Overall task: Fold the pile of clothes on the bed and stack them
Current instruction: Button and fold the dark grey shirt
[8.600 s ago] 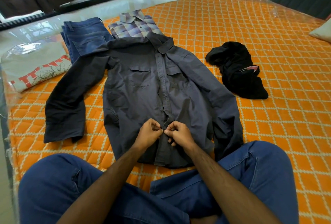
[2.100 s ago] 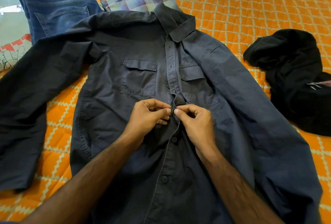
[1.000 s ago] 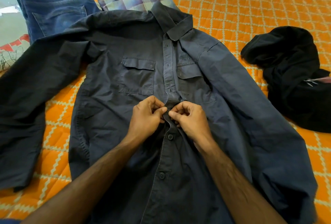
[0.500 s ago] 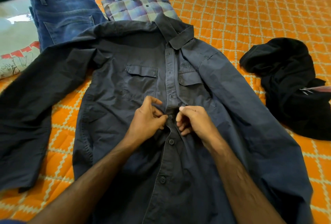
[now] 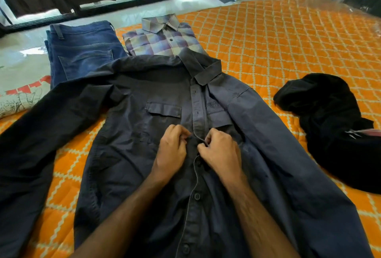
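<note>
Closest in, two bare forearms reach out over the lower half of a dark grey shirt [image 5: 132, 134], which lies front-up and spread flat on the orange quilted bed [image 5: 288, 47]. The lower buttons are done up. At mid-chest the left hand [image 5: 171, 152] and the right hand [image 5: 221, 150] meet at the button strip — each with fingers curled in, pinching the cloth on its own side of the placket, knuckles almost touching. One sleeve runs out wide to the left across the quilt; the other lies along the right side of the body.

Out to the right, well apart from the shirt, a black garment [image 5: 329, 125] sits in a crumpled heap.

Further back, the shirt's collar overlaps the near edge of a folded checked shirt [image 5: 162, 40]. Just beside that, to the left, folded blue jeans [image 5: 82, 51] lie partly under the dark shoulder, and at the far left edge a folded pale printed T-shirt [image 5: 18, 101] shows — its print red and grey.
</note>
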